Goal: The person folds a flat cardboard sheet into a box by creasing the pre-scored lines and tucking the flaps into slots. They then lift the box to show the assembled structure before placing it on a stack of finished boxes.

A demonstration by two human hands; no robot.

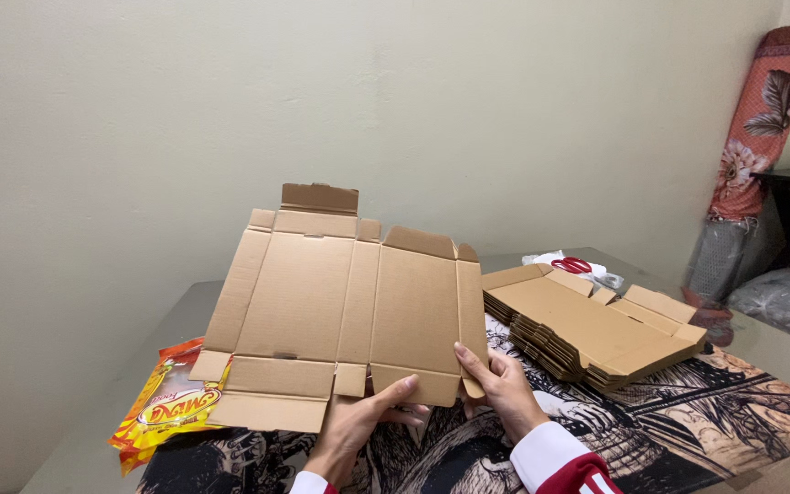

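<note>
Holding a flat, unfolded cardboard box blank (340, 302) upright over the patterned cloth (688, 412): left hand (358, 425) pinches its bottom edge, right hand (500, 384) grips the lower right corner flap. Left of the blank lies a yellow snack bag (166, 402). Right of it and farther back sits a stack of flat blanks (587, 325), red scissors (573, 265) beyond that, with bare tabletop (779, 352) past them.

Both hands, left hand (358, 425) and right hand (500, 384), hold a flat, unfolded brown cardboard box blank (340, 306) upright by its lower edge. A stack of flattened brown cardboard blanks (587, 329) lies just right of it, on the patterned dark cloth (688, 421).
</note>
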